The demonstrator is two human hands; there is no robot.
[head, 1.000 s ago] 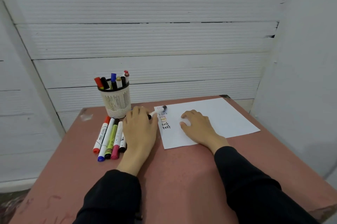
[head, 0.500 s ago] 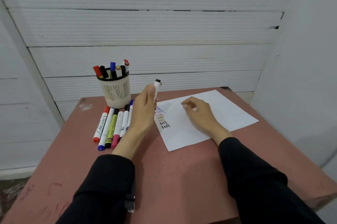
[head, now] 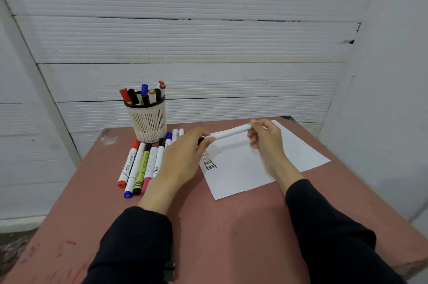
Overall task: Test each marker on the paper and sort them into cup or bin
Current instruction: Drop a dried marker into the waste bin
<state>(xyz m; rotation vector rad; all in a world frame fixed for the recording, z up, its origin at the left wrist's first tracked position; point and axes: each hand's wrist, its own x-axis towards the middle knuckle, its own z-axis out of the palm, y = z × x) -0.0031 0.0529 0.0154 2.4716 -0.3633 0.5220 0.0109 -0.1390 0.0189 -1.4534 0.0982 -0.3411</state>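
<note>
Gripping white marker [head: 229, 132] — both hands

Reddish-brown table [head: 231, 237] against white ribbed wall panels [head: 208, 40]; plain white side wall [head: 393, 98] at right

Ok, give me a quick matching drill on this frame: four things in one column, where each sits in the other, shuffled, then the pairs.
Things:
1. white marker
2. mesh cup
3. paper
4. row of markers

Places:
A. flat on the table, under both hands
B. held at its ends by the left hand and right hand
C. lying just in front of the cup
D. upright near the wall, holding markers

Pairs: 1-B, 2-D, 3-A, 4-C
</note>
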